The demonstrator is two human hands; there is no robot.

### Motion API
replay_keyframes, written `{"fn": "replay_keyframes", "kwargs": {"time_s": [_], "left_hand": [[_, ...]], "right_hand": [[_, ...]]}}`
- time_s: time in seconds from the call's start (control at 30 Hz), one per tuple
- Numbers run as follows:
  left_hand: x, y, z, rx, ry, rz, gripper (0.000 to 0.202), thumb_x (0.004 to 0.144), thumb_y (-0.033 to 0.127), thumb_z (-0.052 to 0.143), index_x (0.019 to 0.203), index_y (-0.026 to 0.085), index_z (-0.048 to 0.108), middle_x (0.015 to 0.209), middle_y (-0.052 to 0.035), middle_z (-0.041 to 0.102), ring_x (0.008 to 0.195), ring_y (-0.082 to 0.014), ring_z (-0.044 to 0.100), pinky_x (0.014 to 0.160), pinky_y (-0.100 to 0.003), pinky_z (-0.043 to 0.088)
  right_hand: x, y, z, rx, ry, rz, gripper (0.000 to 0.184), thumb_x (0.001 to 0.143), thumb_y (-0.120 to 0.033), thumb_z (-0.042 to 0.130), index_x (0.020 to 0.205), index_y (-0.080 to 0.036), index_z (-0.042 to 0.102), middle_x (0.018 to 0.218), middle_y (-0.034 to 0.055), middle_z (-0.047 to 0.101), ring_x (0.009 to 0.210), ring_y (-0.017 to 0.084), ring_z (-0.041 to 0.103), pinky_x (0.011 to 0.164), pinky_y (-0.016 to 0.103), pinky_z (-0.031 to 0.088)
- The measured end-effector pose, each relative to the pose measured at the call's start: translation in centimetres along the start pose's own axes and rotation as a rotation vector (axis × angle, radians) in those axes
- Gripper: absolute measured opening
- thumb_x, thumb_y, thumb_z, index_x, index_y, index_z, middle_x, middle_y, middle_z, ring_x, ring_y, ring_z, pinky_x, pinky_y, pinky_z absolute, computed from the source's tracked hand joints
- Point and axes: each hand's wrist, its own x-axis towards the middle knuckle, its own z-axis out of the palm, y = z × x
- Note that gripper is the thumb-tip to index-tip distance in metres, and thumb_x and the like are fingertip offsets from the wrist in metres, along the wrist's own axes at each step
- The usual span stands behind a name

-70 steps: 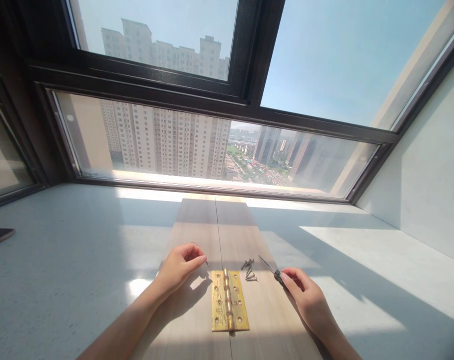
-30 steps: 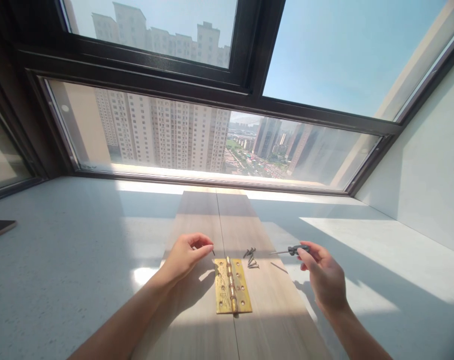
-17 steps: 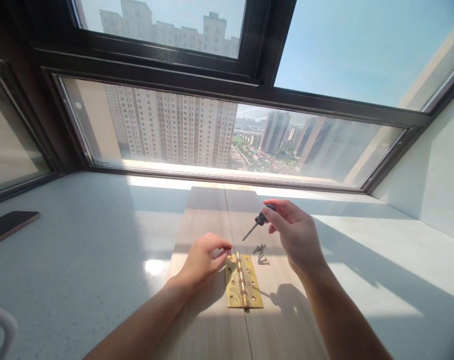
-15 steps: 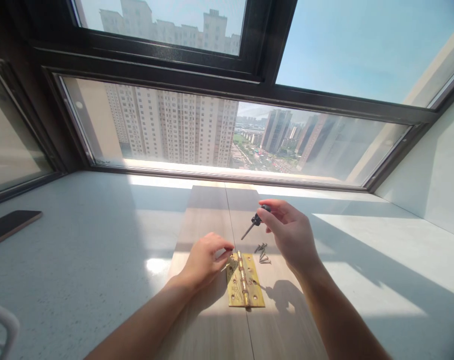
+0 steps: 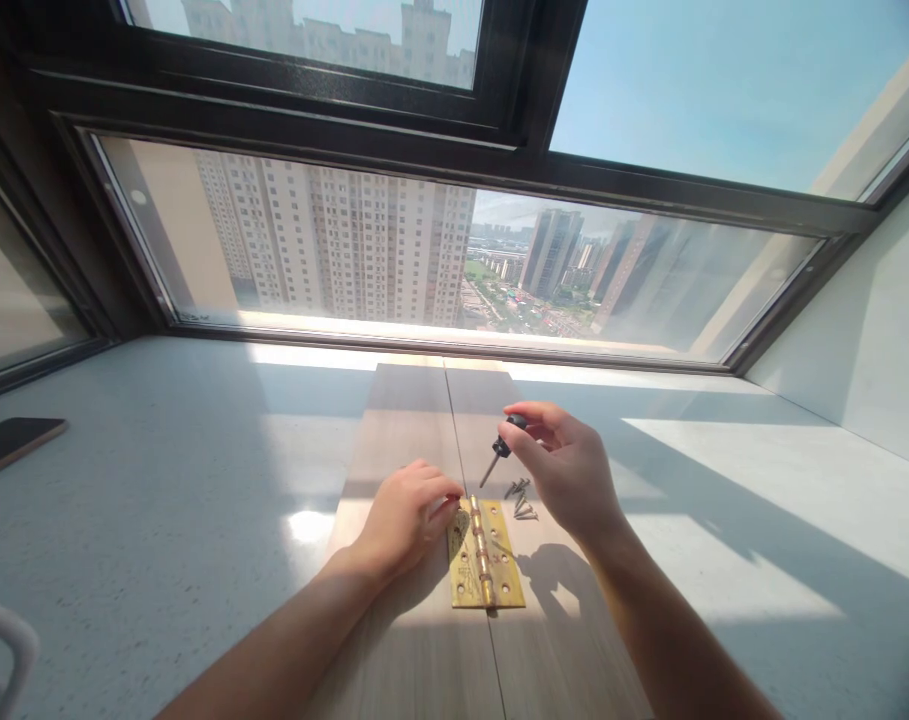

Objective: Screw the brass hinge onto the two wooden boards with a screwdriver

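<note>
A brass hinge (image 5: 482,545) lies spread flat across the seam between two pale wooden boards (image 5: 394,420). At its upper left corner, the thumb and fingertips of my left hand (image 5: 413,510) are pinched together; whatever they hold is too small and hidden to name. My right hand (image 5: 570,465) grips the black handle of a screwdriver (image 5: 508,437) between thumb and fingers. Its shaft slants down to the left, with the tip above the boards, just beyond the hinge and apart from it. Several screws (image 5: 523,503) lie in a loose pile right of the hinge.
The boards rest on a pale speckled sill (image 5: 221,520). At the far left lies a dark, flat, phone-like object (image 5: 15,440). A curved white tube (image 5: 8,630) enters at the lower left. Behind stands a dark window frame (image 5: 349,345), with a white wall (image 5: 881,330) to the right.
My right hand has moved slightly left, and the screwdriver now points more steeply downward, its tip nearer my left fingertips. The left hand keeps its pinch. The whole view has shifted a little.
</note>
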Motion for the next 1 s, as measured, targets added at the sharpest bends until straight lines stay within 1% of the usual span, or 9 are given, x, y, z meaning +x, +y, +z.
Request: {"fn": "replay_keyframes", "kwargs": {"time_s": [0.07, 0.17, 0.2, 0.27, 0.4, 0.53, 0.7, 0.9, 1.0], "left_hand": [[0.2, -0.5, -0.5, -0.022, 0.029, -0.031, 0.013, 0.082, 0.021, 0.058, 0.082, 0.023, 0.071, 0.084, -0.0034, 0.070, 0.082, -0.0212, 0.058, 0.075, -0.032, 0.043], [0.6, -2.4, -1.8, -0.055, 0.128, -0.148, 0.012, 0.079, 0.023, 0.060, 0.082, 0.023, 0.071, 0.091, -0.0037, 0.070, 0.091, -0.0226, 0.060, 0.084, -0.033, 0.044], [0.7, -3.3, -2.3, -0.052, 0.164, -0.182, 0.012, 0.079, 0.025, 0.060, 0.082, 0.023, 0.071, 0.094, -0.0047, 0.070, 0.096, -0.0238, 0.060, 0.088, -0.034, 0.044], [0.7, -5.3, -3.2, -0.051, 0.222, -0.244, 0.016, 0.080, 0.028, 0.057, 0.084, 0.020, 0.071, 0.107, -0.0082, 0.067, 0.106, -0.0268, 0.059, 0.093, -0.037, 0.043], [0.7, -8.0, -3.7, -0.073, 0.249, -0.305, 0.020, 0.080, 0.033, 0.054, 0.086, 0.020, 0.069, 0.118, -0.0095, 0.064, 0.109, -0.0277, 0.060, 0.098, -0.041, 0.042], [0.7, -8.3, -3.3, -0.084, 0.230, -0.313, 0.019, 0.079, 0.033, 0.054, 0.085, 0.021, 0.068, 0.118, -0.0089, 0.065, 0.108, -0.0276, 0.060, 0.100, -0.042, 0.042], [0.6, -8.0, -3.1, -0.091, 0.203, -0.319, 0.018, 0.077, 0.034, 0.055, 0.083, 0.022, 0.067, 0.112, -0.0072, 0.069, 0.118, -0.0294, 0.055, 0.108, -0.044, 0.035], [0.4, -7.9, -3.2, -0.091, 0.179, -0.354, 0.019, 0.077, 0.034, 0.055, 0.085, 0.022, 0.068, 0.112, -0.0068, 0.069, 0.129, -0.0326, 0.046, 0.107, -0.045, 0.034], [0.3, -7.8, -3.2, -0.094, 0.166, -0.356, 0.018, 0.076, 0.033, 0.055, 0.083, 0.023, 0.068, 0.110, -0.0064, 0.070, 0.129, -0.0321, 0.045, 0.107, -0.044, 0.035]], "right_hand": [[0.3, 0.4, -0.3, -0.012, -0.004, 0.020, 0.028, 0.075, -0.040, 0.066, 0.090, -0.017, 0.070, 0.070, 0.0019, 0.067, 0.064, 0.016, 0.063, 0.056, 0.027, 0.050], [1.4, 2.1, -1.4, 0.107, 0.052, 0.138, 0.030, 0.071, -0.041, 0.072, 0.088, -0.016, 0.071, 0.073, 0.0025, 0.068, 0.064, 0.016, 0.062, 0.062, 0.029, 0.050], [1.9, 3.0, -2.0, 0.211, 0.118, 0.207, 0.030, 0.067, -0.040, 0.076, 0.086, -0.016, 0.072, 0.073, 0.0024, 0.068, 0.065, 0.015, 0.062, 0.066, 0.029, 0.051], [3.0, 5.2, -3.2, 0.287, 0.210, 0.268, 0.029, 0.066, -0.040, 0.075, 0.082, -0.016, 0.071, 0.072, 0.0019, 0.068, 0.066, 0.014, 0.062, 0.070, 0.029, 0.052], [4.1, 9.6, -4.8, 0.410, 0.320, 0.378, 0.023, 0.058, -0.035, 0.079, 0.064, -0.017, 0.066, 0.063, 0.0003, 0.064, 0.063, 0.014, 0.061, 0.066, 0.028, 0.055], [3.7, 12.5, -4.6, 0.505, 0.279, 0.471, 0.017, 0.057, -0.029, 0.077, 0.063, -0.017, 0.067, 0.064, 0.0020, 0.066, 0.061, 0.014, 0.061, 0.060, 0.027, 0.055], [3.1, 14.3, -3.5, 0.583, 0.201, 0.518, 0.014, 0.060, -0.023, 0.077, 0.067, -0.015, 0.069, 0.065, 0.0031, 0.067, 0.063, 0.015, 0.063, 0.059, 0.026, 0.054], [3.1, 15.8, -3.3, 0.620, 0.191, 0.568, 0.010, 0.085, -0.022, 0.064, 0.084, -0.012, 0.064, 0.077, -0.0005, 0.065, 0.066, 0.010, 0.061, 0.063, 0.026, 0.053], [3.2, 16.3, -3.4, 0.634, 0.195, 0.588, 0.012, 0.089, -0.024, 0.060, 0.087, -0.012, 0.062, 0.081, -0.0003, 0.063, 0.069, 0.011, 0.061, 0.063, 0.027, 0.053]]}}
